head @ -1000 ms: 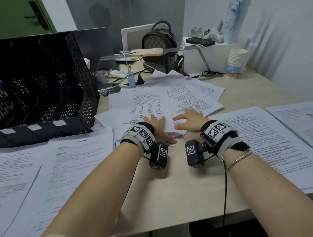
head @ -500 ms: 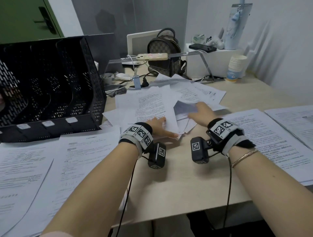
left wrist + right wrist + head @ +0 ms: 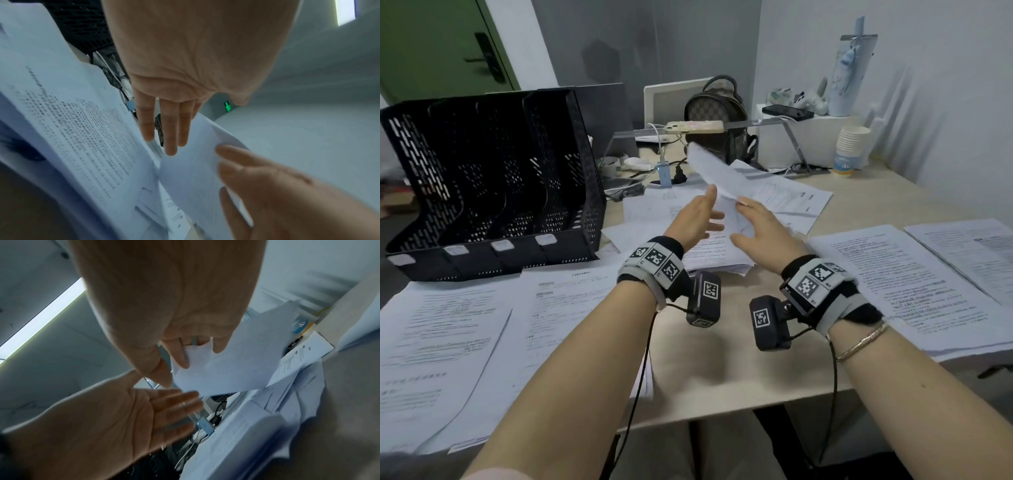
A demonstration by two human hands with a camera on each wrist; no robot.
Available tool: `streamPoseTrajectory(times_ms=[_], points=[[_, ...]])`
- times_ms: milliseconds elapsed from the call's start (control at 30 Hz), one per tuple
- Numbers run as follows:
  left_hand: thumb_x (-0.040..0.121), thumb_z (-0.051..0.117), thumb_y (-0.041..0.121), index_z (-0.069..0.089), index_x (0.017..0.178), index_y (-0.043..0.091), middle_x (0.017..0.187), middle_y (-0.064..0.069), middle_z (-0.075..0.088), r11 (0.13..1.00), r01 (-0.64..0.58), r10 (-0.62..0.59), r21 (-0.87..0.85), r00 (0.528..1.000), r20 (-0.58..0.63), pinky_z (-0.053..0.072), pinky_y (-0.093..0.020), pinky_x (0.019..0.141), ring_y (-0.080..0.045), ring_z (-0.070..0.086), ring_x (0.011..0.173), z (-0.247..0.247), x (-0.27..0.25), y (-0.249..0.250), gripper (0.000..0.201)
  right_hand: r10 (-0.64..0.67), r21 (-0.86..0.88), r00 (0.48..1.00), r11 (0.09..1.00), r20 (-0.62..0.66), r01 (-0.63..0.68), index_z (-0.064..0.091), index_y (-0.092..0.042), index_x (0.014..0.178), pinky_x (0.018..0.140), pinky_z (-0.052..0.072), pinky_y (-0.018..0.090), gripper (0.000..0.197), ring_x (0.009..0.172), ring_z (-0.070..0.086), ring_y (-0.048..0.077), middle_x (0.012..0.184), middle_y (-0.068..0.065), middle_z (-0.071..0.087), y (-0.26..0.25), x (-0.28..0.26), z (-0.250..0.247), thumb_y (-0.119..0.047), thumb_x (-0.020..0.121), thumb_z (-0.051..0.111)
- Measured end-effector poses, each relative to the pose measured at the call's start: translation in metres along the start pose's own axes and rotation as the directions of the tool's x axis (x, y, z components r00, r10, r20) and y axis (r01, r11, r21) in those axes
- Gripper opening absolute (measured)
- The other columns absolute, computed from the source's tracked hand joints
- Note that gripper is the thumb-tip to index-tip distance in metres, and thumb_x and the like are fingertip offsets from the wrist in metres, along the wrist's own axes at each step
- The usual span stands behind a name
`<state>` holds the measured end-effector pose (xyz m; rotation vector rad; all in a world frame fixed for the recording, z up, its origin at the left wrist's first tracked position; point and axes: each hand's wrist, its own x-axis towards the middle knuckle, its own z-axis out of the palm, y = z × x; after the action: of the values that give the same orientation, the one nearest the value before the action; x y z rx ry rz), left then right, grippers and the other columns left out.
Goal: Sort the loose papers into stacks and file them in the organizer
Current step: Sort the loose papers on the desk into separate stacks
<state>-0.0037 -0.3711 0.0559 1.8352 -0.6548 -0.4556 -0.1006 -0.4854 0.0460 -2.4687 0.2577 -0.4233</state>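
A loose pile of printed papers [image 3: 688,253] lies mid-desk. My right hand [image 3: 748,214] pinches one white sheet [image 3: 714,173] by its near edge and holds it tilted up above the pile; thumb and fingers [image 3: 183,358] clamp the sheet [image 3: 226,365]. My left hand [image 3: 705,217] hovers just left of it with straight fingers [image 3: 166,129], holding nothing, and the palm [image 3: 131,415] faces the sheet. The black mesh organizer [image 3: 493,178] stands at the back left with its slots empty. Sorted papers lie at the left [image 3: 455,342] and the right [image 3: 900,281].
Behind the pile are a backpack [image 3: 717,113], a phone on a metal stand [image 3: 695,127], cables and a blue adapter [image 3: 665,174]. A stack of paper cups [image 3: 851,145] and a white box [image 3: 804,140] stand at the back right. Bare desk [image 3: 722,377] shows near the front edge.
My right hand has picked one sheet off the pile and raised it. My left hand has come off the pile and now hovers open beside the sheet.
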Motion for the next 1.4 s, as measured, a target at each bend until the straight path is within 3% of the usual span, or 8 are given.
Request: streamPoseTrajectory(times_ms=[133, 300, 533, 700, 967, 1067, 1233, 1400], points=[[0.1, 0.03, 0.047, 0.045, 0.122, 0.006, 0.106, -0.012, 0.065, 0.988, 0.025, -0.038, -0.154, 0.996, -0.079, 0.052, -0.038, 0.086, -0.021, 0.067, 0.088, -0.007, -0.004, 0.0, 0.049, -0.099, 0.021, 0.992, 0.995, 0.072, 0.098, 0.048, -0.009, 0.135, 0.112, 0.01, 0.023, 0.047, 0.143, 0.018, 0.014, 0.151, -0.001, 0.032, -0.01, -0.014, 0.007, -0.015, 0.089, 0.059], [0.092, 0.05, 0.002, 0.037, 0.125, 0.009, 0.102, -0.016, 0.061, 0.964, 0.044, -0.099, -0.263, 0.975, -0.199, 0.058, -0.031, 0.07, -0.022, 0.064, 0.082, -0.015, -0.012, -0.012, 0.036, -0.117, 0.049, 0.985, 0.993, 0.126, 0.111, 0.071, -0.014, 0.106, 0.116, 0.004, 0.027, 0.021, 0.144, 0.016, 0.011, 0.146, -0.004, 0.042, -0.011, -0.024, 0.01, -0.014, 0.088, 0.06], [0.09, 0.05, 0.002, 0.043, 0.128, 0.014, 0.104, -0.008, 0.068, 0.997, -0.025, -0.004, -0.073, 0.928, -0.372, 0.053, -0.04, 0.086, -0.023, 0.065, 0.098, -0.038, -0.02, -0.018, 0.04, -0.05, 0.23, 0.993, 0.973, 0.111, 0.023, 0.073, -0.018, 0.089, 0.101, 0.027, 0.023, 0.013, 0.127, 0.046, 0.01, 0.134, -0.005, 0.055, -0.013, -0.033, 0.01, -0.015, 0.085, 0.061], [0.088, 0.041, -0.006, 0.058, 0.12, 0.007, 0.109, -0.005, 0.066, 0.966, -0.104, 0.211, 0.237, 0.847, -0.488, 0.042, -0.02, 0.077, -0.019, 0.061, 0.098, -0.055, -0.037, -0.004, 0.038, -0.06, 0.223, 0.996, 0.972, -0.059, 0.071, 0.07, -0.018, 0.096, 0.109, 0.032, 0.037, 0.021, 0.126, 0.043, 0.011, 0.138, -0.001, 0.049, -0.022, -0.031, -0.001, -0.006, 0.086, 0.056], [0.09, 0.042, 0.002, 0.064, 0.116, 0.027, 0.107, 0.0, 0.068, 0.751, -0.064, 0.506, 0.658, 0.695, -0.51, 0.024, -0.036, 0.095, -0.022, 0.052, 0.109, -0.054, -0.061, 0.043, 0.042, -0.304, 0.069, 0.867, 0.931, -0.395, 0.358, 0.063, -0.021, 0.11, 0.077, 0.042, 0.004, 0.036, 0.101, 0.055, 0.007, 0.153, 0.001, 0.018, -0.053, -0.029, -0.047, 0.002, 0.083, 0.057], [0.09, 0.047, 0.004, 0.069, 0.106, 0.03, 0.1, 0.006, 0.069, 0.661, -0.121, 0.63, 0.74, 0.625, -0.46, 0.022, -0.044, 0.103, -0.021, 0.051, 0.107, -0.048, -0.063, 0.054, 0.038, -0.231, -0.036, 0.896, 0.971, -0.379, 0.235, 0.066, -0.017, 0.11, 0.084, 0.041, 0.014, 0.031, 0.087, 0.058, 0.006, 0.156, 0.003, 0.017, -0.055, -0.029, -0.062, -0.005, 0.084, 0.057], [0.092, 0.051, 0.016, 0.073, 0.093, 0.026, 0.088, 0.009, 0.07, 0.561, -0.243, 0.758, 0.792, 0.536, -0.372, 0.007, -0.056, 0.111, -0.02, 0.051, 0.106, -0.04, -0.066, 0.067, 0.024, 0.028, -0.075, 0.957, 0.996, -0.29, -0.052, 0.062, -0.015, 0.121, 0.097, 0.046, 0.04, 0.036, 0.108, 0.06, 0.024, 0.129, 0.004, 0.057, -0.041, -0.033, -0.076, -0.011, 0.086, 0.054], [0.09, 0.056, 0.02, 0.066, 0.106, 0.029, 0.122, 0.013, 0.059, 0.649, -0.184, 0.693, 0.738, 0.542, -0.475, -0.006, -0.06, 0.111, -0.018, 0.032, 0.133, -0.041, -0.069, 0.076, 0.021, 0.159, 0.153, 0.918, 0.982, -0.363, -0.11, 0.062, -0.01, 0.119, 0.069, 0.052, 0.022, 0.037, 0.073, 0.068, 0.021, 0.118, 0.009, 0.064, -0.03, -0.04, -0.084, 0.0, 0.088, 0.045]])
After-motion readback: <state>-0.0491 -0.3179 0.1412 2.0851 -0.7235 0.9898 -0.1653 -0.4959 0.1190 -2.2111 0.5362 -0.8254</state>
